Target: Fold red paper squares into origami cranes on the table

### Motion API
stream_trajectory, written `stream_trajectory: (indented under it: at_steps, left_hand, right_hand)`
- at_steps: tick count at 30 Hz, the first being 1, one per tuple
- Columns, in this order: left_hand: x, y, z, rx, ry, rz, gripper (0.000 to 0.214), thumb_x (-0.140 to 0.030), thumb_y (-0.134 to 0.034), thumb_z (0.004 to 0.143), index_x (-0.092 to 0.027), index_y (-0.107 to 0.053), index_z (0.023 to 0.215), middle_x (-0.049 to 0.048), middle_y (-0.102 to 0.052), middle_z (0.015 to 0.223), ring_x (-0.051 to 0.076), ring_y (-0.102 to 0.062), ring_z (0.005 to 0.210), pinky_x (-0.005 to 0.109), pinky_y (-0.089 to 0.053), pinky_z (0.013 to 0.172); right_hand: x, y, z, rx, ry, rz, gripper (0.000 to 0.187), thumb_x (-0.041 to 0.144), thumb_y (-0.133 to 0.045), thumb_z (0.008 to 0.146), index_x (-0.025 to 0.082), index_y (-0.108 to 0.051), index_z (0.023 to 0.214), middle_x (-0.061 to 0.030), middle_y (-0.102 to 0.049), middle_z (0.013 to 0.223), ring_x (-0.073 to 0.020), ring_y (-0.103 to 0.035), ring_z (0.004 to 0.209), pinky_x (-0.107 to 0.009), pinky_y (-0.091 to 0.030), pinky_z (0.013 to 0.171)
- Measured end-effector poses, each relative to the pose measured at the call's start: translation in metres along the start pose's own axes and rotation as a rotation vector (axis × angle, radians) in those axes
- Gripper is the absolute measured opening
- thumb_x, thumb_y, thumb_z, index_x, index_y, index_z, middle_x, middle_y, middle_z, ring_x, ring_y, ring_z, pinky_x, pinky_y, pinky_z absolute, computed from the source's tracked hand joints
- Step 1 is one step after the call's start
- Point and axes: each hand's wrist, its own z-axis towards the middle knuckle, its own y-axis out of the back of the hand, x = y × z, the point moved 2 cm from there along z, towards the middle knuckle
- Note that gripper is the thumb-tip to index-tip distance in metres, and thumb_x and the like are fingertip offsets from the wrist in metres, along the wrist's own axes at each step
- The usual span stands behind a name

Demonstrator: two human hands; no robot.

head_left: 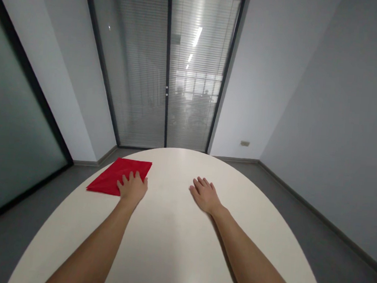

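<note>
A flat, folded piece of red cloth [111, 176] lies on the left side of the white table [167, 228]. My left hand [133, 188] rests on its right part with the fingers spread, covering that corner; the thumb points out past the cloth's edge. To the right of the middle, my right hand [205, 195] is palm down on or just over the bare tabletop, fingers stretched out and holding nothing. A gap of tabletop separates the two hands.
The table has a rounded far edge. Beyond it stand glass panels with blinds [190, 115] in a dark frame. Grey walls [341, 128] flank the room, a socket plate [244, 143] sits low on the wall, and a frosted panel [7, 134] is at the left.
</note>
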Motion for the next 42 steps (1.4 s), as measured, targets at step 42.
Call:
stream_trajectory:
  at_steps: [42]
  left_hand:
    - [-0.088,0.008,-0.073,0.219,-0.635,-0.29,0.047,-0.05,-0.038,0.1,-0.028,-0.067,0.13,0.0083,-0.05,0.152,0.038,-0.033,0.145,0.062,-0.025,0.118]
  right_hand:
    - [-0.018,0.011,0.012,-0.466,-0.332,0.522,0.046,0.045,-0.033,0.1,0.016,-0.065,0.115,-0.0129,-0.072,0.111,-0.0256,-0.066,0.102,-0.036,-0.047,0.09]
